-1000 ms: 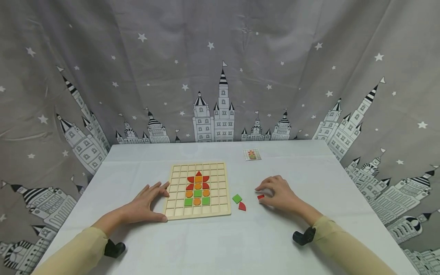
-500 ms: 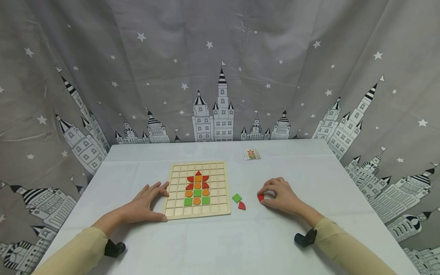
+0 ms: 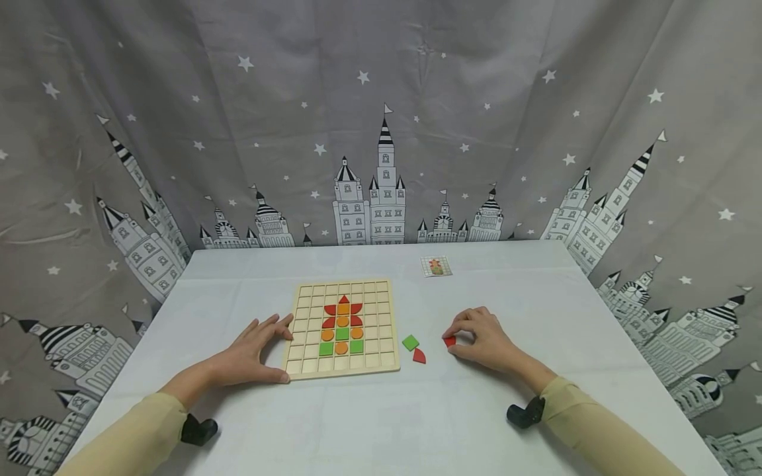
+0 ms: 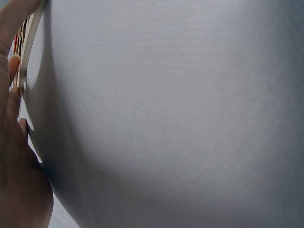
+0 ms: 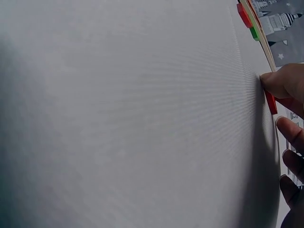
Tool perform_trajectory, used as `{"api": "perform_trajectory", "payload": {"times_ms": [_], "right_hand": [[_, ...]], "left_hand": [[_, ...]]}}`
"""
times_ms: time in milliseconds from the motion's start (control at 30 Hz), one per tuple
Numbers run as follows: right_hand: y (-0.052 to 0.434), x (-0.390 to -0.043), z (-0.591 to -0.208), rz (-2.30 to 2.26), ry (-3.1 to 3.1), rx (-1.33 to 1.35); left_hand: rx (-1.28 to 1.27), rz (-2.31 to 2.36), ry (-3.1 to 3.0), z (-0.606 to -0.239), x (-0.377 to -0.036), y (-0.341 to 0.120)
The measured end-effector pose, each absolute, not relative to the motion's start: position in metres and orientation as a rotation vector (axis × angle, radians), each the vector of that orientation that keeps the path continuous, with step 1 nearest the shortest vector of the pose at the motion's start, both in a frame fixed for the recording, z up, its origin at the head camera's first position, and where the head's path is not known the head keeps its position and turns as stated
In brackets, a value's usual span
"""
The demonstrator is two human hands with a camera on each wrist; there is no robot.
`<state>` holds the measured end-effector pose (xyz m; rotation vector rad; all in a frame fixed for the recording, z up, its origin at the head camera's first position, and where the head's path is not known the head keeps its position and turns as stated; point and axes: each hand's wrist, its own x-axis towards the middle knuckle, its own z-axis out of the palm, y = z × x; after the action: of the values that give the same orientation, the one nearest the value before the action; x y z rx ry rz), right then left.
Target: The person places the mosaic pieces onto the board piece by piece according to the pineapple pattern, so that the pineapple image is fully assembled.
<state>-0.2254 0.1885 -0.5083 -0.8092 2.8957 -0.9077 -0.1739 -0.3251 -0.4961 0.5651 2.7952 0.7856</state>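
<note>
Pinching a small red piece [image 3: 450, 341] between thumb and fingertips, the right hand [image 3: 485, 340] rests on the table [image 3: 536, 284], to the right of the board [image 3: 341, 328]. The left hand [image 3: 250, 354] lies open with straight fingers against the left edge of the board. A green square [image 3: 410, 342] and a red petal [image 3: 419, 356] lie between the board and the right hand. A small card [image 3: 436, 266] lies farther back.
</note>
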Motion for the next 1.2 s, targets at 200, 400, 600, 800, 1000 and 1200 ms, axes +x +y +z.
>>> {"api": "perform_trajectory", "payload": {"times_ms": [200,400,600,800,1000,1200], "right_hand": [[0.188,-0.224,-0.513,-0.878,2.949,-0.768],[0.187,-0.223,-0.515,-0.872,3.016,-0.71],[0.187,-0.223,-0.517,-0.892,3.018,-0.695],[0.187,-0.224,-0.518,-0.911,3.022,-0.713],[0.188,-0.225,-0.519,-0.914,3.028,-0.724],[0.188,-0.225,-0.521,-0.916,3.037,-0.736]], "left_hand": [[0.554,0.788,2.79,-0.496,-0.174,-0.325],[0.547,0.789,2.792,-0.495,-0.173,-0.324],[0.538,0.793,2.787,-0.495,-0.174,-0.324],[0.529,0.782,2.787,-0.496,-0.174,-0.324],[0.535,0.778,2.791,-0.495,-0.175,-0.323],[0.529,0.773,2.791,-0.495,-0.174,-0.323]]}}
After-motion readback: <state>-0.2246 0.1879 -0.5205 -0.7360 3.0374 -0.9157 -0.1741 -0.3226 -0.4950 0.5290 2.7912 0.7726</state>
